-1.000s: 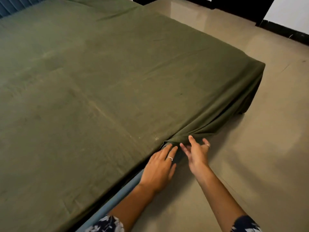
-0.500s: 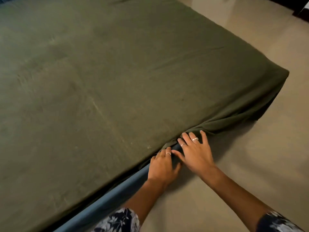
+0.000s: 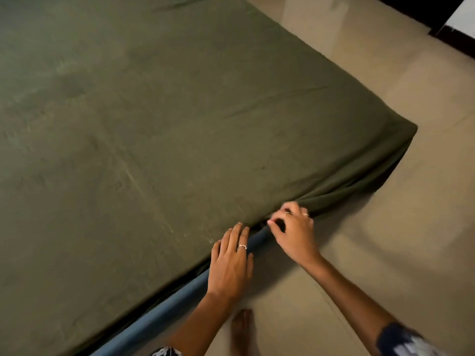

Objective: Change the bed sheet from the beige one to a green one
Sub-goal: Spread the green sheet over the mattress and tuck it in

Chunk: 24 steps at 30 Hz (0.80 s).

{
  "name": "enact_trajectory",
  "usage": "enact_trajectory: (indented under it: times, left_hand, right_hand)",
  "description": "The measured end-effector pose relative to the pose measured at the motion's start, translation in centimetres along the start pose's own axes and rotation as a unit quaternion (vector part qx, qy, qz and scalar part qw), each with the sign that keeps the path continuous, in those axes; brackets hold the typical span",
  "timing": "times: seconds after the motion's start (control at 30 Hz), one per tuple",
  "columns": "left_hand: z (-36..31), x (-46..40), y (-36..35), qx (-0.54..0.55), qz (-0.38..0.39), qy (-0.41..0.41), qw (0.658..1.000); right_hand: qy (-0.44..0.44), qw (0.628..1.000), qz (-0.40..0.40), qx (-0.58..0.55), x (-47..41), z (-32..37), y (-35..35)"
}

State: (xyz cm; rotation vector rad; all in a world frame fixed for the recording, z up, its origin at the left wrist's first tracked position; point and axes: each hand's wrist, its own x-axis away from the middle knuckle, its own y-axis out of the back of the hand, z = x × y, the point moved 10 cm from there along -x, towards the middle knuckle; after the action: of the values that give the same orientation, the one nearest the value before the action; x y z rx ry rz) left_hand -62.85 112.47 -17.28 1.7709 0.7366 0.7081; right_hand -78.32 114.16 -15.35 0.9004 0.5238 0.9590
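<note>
A dark green sheet [image 3: 180,129] lies spread flat over the whole mattress and drapes over the near side towards the far right corner [image 3: 403,129]. At the near edge its hanging part bunches into folds. My right hand [image 3: 293,227] has its fingers curled into that bunched hem. My left hand [image 3: 231,263] lies flat with straight fingers on the sheet's edge, over the blue bed frame rail [image 3: 164,314]. No beige sheet is in view.
Beige tiled floor [image 3: 385,253] runs along the right side of the bed. My bare foot [image 3: 243,330] stands beside the rail. A dark skirting and a white wall [image 3: 462,19] close the far right corner.
My right hand went from flat, straight fingers to fingers curled into the bunched hem. My left hand slid a little back along the rail. The view shifted so the bed corner sits further right.
</note>
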Motion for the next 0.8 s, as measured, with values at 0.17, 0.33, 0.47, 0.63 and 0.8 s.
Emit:
enact_trajectory:
  times: [0.17, 0.33, 0.47, 0.63, 0.8]
  left_hand:
    - [-2.9, -2.8, -1.7, -0.024, 0.037, -0.054, 0.998]
    - [-5.7, -3.8, -3.2, 0.013, 0.078, -0.088, 0.993]
    - [-6.7, -4.5, -4.7, 0.013, 0.115, -0.069, 0.991]
    - [-7.6, -6.4, -6.8, 0.022, 0.156, -0.030, 0.987]
    - [-8.7, -7.9, -7.2, -0.044, 0.232, -0.030, 0.971]
  right_hand:
    - [-0.535, 0.647, -0.076, -0.538, 4.6, -10.5, -3.9]
    - [-0.441, 0.711, -0.144, -0.528, 1.0, -10.8, -1.3]
    - [-0.330, 0.867, -0.050, -0.370, 0.1, -10.2, 1.1]
    - [-0.462, 0.776, 0.024, -0.429, 4.3, -12.2, -1.3]
    - [-0.609, 0.471, 0.007, -0.638, 3.3, -10.7, -5.0]
